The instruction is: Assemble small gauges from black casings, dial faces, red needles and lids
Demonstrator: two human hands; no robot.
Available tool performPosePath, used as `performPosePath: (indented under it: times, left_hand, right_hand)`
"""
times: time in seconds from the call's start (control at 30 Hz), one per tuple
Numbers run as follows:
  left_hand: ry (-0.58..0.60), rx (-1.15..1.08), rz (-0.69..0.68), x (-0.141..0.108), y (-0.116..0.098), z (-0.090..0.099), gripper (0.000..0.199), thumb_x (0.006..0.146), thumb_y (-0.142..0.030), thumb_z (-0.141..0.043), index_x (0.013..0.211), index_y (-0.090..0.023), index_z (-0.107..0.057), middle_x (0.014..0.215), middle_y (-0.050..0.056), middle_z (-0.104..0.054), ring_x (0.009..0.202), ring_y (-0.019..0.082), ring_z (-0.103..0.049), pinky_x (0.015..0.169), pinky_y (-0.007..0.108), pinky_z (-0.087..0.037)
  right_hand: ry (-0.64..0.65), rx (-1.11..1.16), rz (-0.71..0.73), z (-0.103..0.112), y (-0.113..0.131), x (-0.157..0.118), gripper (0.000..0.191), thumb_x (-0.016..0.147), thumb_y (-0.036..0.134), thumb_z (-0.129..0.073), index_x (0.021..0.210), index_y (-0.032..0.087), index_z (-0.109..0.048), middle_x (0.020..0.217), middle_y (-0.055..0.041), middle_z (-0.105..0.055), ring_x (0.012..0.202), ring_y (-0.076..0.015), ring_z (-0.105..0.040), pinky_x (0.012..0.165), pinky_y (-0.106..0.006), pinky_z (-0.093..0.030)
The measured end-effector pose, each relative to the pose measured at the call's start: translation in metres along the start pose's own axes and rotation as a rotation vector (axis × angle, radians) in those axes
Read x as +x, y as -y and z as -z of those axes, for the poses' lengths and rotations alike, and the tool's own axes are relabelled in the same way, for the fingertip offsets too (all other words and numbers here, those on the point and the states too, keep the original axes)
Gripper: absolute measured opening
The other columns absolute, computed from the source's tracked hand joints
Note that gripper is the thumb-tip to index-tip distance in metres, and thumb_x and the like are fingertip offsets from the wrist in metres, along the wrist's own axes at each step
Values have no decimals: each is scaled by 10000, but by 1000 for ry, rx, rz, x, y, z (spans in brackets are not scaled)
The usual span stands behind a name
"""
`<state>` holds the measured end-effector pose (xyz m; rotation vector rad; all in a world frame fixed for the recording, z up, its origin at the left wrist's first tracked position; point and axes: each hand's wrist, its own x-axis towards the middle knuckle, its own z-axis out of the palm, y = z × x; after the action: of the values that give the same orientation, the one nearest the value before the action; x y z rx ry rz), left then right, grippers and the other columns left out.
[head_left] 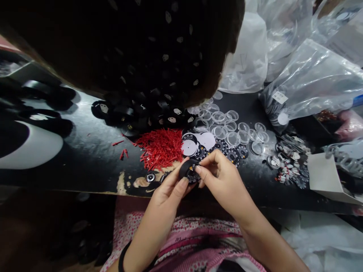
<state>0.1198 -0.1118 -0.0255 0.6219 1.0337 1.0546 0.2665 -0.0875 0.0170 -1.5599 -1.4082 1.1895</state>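
Left hand [168, 192] slanting inward, right hand [222, 179] curled — both sets of fingers pinching a black dial [189, 172]

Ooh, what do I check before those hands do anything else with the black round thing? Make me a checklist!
1. Left hand holding the black round part: ok, gripped at its edge.
2. Right hand at the printed dial: ok, the thumb reaches its face.
3. Printed side showing: ok, markings face the camera.
4. Dial sitting flat: cannot tell, the right hand covers some of it.
5. Red pointers all in one heap: not ok, a few lie apart to its left.
6. Clear rings on the table: ok, scattered beyond the hands.
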Motion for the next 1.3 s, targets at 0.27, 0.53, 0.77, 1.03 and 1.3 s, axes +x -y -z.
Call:
performPosePath:
  times: [0.27,0.53,0.77,1.03,1.3]
  left_hand:
    - [35,225,-43,-4,5,8,271,858,-340,-684,1124,-293,-709,1206,13,-720,1083,210,-680,900,276,-559]
    - [-115,458,-87,-15,-3,47,309,866,-398,-674,1157,-294,-697,1150,4,-728,1079,198,-661,932,219,-506]
    - [-208,-63,4,-14,-9,40,218,806,-293,-756,1002,-239,-678,1049,5,-730,936,175,-691,800,249,-592]
    - [-138,-418,175,-5,-18,26,201,902,-287,-631,1086,-209,-646,1256,99,-695,1153,309,-663,914,449,-590]
    - [-207,-323,29,-4,-10,20,212,888,-239,-660,1091,-174,-656,1165,122,-738,1098,273,-695,955,410,-569]
  right_hand:
    - [100,-118,53,4,-8,-17,147,895,201,-560,1042,217,-551,936,-5,-633,793,-132,-604,707,-263,-492]
    - [205,-502,273,1,-5,-3,126,953,199,-542,1010,191,-654,948,-37,-698,890,-187,-622,820,-338,-447]
    - [174,-1146,447,-25,-2,39,165,959,208,-504,965,136,-652,974,-140,-689,932,-303,-591,803,-436,-373]
    - [151,-824,304,-15,-4,33,155,937,274,-591,818,180,-623,865,-23,-705,837,-192,-615,792,-342,-353]
    - [123,-1044,409,-22,-3,36,240,993,315,-501,930,146,-659,962,-99,-696,922,-269,-622,812,-404,-364]
